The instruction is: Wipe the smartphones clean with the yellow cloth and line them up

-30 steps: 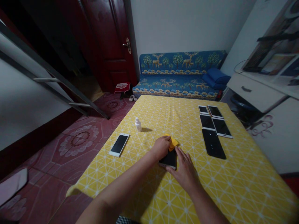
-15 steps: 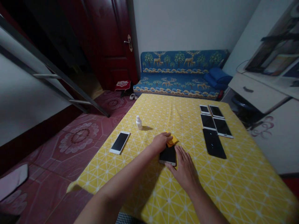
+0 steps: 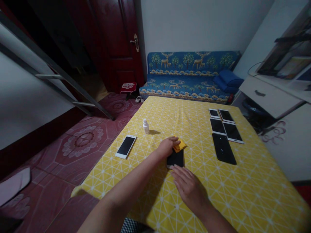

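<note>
"Head view: what is the left hand (image 3: 167, 146) doing?"

"Its fingers are bent over a folded yellow cloth (image 3: 180, 145), gripping it at the far end of the dark-screened phone (image 3: 176, 159). That phone lies face up on the table (image 3: 191, 121), between the two arms."

"And the right hand (image 3: 190, 189)?"

"Open, palm down, fingers stretched out together, with the fingertips at the phone's near edge."

"Anything to the left?"

"A white phone (image 3: 126, 147), face up near the table's left side, and a small white bottle (image 3: 146, 127) standing upright beyond it, to its right."

"What about the right side?"

"Four phones (image 3: 217, 126) grouped close together, with a black device (image 3: 224, 149) on their near side. A blue patterned sofa (image 3: 182, 83) sits behind the table."
</note>
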Demonstrator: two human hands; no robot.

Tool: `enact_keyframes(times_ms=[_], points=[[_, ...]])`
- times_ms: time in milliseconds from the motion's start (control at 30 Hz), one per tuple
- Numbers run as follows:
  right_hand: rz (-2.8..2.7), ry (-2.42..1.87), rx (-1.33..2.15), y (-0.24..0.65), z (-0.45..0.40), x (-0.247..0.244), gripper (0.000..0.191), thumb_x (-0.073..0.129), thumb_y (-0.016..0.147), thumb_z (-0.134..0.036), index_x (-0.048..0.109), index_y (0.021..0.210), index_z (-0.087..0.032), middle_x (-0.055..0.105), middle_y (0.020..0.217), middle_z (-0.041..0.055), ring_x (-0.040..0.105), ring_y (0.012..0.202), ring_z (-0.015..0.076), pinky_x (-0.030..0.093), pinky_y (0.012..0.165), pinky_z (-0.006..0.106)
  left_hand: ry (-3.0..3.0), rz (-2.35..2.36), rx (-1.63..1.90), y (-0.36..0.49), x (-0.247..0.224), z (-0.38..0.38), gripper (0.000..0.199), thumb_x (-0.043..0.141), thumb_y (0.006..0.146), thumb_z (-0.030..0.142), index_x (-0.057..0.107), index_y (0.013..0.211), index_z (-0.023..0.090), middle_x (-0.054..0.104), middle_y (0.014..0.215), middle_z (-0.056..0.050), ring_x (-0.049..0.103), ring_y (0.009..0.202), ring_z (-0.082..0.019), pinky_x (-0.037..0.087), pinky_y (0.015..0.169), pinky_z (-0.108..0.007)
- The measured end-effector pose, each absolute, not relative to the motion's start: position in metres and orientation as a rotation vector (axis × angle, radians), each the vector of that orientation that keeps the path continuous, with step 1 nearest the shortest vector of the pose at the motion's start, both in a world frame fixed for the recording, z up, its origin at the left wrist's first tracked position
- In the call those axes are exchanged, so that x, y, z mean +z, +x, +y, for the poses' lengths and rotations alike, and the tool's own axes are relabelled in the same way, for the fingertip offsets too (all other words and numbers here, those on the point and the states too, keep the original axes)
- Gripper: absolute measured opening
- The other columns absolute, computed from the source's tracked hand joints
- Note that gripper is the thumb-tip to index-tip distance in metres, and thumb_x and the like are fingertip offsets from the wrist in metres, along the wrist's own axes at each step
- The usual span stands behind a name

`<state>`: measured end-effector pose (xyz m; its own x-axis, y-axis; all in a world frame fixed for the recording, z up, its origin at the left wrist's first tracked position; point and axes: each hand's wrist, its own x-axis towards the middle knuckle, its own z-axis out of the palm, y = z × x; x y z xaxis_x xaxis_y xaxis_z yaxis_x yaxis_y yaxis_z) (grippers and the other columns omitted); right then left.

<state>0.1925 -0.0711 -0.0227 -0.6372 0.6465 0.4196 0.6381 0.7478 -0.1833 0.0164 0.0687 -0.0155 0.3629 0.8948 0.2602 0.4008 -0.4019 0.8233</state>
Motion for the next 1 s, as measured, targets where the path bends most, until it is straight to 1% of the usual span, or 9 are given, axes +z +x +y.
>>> enact_keyframes(times_ms=[133,267,400,500,567,667,800,933,1000], points=[[-2.542,-1.001,-0.026,0.192,-0.076,-0.032,0.051,0.042,0.091,-0.003,0.058,0.138,-0.017,0.057,0.145,0.0056,0.052,0.136,0.0211,0.047,0.111,0.044,1.985,1.082,0.940,0.014,-0.014,0.067,0.064,0.054,0.060,-0.012,0.076,0.111,0.020,0.068,0.132,-0.010,0.054,0.134,-0.029,0.039,0.117,-0.046],[-2.570,-1.000,-0.048,0.192,-0.076,-0.035,0.051,0.040,0.091,-0.001,0.058,0.137,-0.015,0.057,0.146,0.0062,0.050,0.138,0.0210,0.045,0.114,0.043,1.956,1.091,0.934,0.002,-0.010,0.063,0.051,0.059,0.065,-0.004,0.077,0.107,0.019,0.068,0.131,-0.011,0.055,0.133,-0.032,0.042,0.114,-0.047],[-2.476,-1.004,-0.027,0.190,-0.076,-0.037,0.044,0.042,0.095,-0.005,0.062,0.133,-0.015,0.060,0.142,0.0059,0.052,0.135,0.0200,0.046,0.113,0.040,2.032,1.184,0.860,-0.015,-0.011,0.050,0.045,0.059,0.073,0.004,0.074,0.114,0.017,0.064,0.137,-0.012,0.053,0.135,-0.032,0.040,0.116,-0.050],[-2.443,-0.992,-0.036,0.188,-0.076,-0.037,0.041,0.041,0.097,-0.007,0.064,0.130,-0.015,0.063,0.139,0.0059,0.055,0.133,0.0198,0.046,0.112,0.040,2.136,1.242,0.785,-0.021,-0.016,0.034,0.050,0.059,0.076,0.006,0.068,0.124,0.014,0.055,0.146,-0.014,0.047,0.140,-0.033,0.038,0.118,-0.052],[-2.438,-0.982,-0.037,0.188,-0.076,-0.036,0.041,0.041,0.097,-0.006,0.064,0.129,-0.015,0.063,0.138,0.0059,0.055,0.132,0.0198,0.047,0.112,0.039,2.200,1.267,0.754,-0.023,-0.021,0.022,0.055,0.057,0.077,0.003,0.064,0.130,0.015,0.052,0.148,-0.013,0.044,0.142,-0.031,0.038,0.118,-0.052],[-2.426,-0.980,-0.028,0.187,-0.076,-0.033,0.041,0.042,0.096,-0.006,0.063,0.130,-0.016,0.064,0.138,0.0058,0.056,0.132,0.0199,0.048,0.110,0.040,2.271,1.271,0.739,-0.024,-0.027,0.004,0.055,0.059,0.080,0.003,0.062,0.133,0.017,0.051,0.149,-0.014,0.042,0.143,-0.031,0.041,0.116,-0.052],[-2.407,-0.962,-0.034,0.187,-0.076,-0.026,0.041,0.043,0.096,-0.006,0.063,0.131,-0.016,0.066,0.135,0.0070,0.059,0.128,0.0200,0.050,0.108,0.040,2.346,1.252,0.743,-0.026,-0.031,-0.016,0.055,0.066,0.082,0.012,0.059,0.136,0.018,0.051,0.149,-0.016,0.042,0.142,-0.032,0.044,0.115,-0.052],[-2.353,-0.925,-0.073,0.188,-0.076,-0.019,0.036,0.045,0.095,-0.005,0.068,0.120,-0.015,0.071,0.127,0.0068,0.062,0.123,0.0216,0.050,0.105,0.042,2.384,1.308,0.724,-0.027,-0.028,-0.030,0.057,0.070,0.080,0.015,0.059,0.136,0.015,0.053,0.146,-0.018,0.046,0.140,-0.034,0.047,0.112,-0.050],[-2.305,-0.945,-0.108,0.189,-0.078,-0.015,0.030,0.049,0.095,-0.007,0.070,0.114,-0.017,0.073,0.122,0.0056,0.064,0.119,0.0238,0.051,0.101,0.043,2.386,1.331,0.721,-0.027,-0.026,-0.034,0.056,0.071,0.081,0.015,0.060,0.135,0.016,0.054,0.146,-0.018,0.047,0.139,-0.034,0.048,0.112,-0.050]])
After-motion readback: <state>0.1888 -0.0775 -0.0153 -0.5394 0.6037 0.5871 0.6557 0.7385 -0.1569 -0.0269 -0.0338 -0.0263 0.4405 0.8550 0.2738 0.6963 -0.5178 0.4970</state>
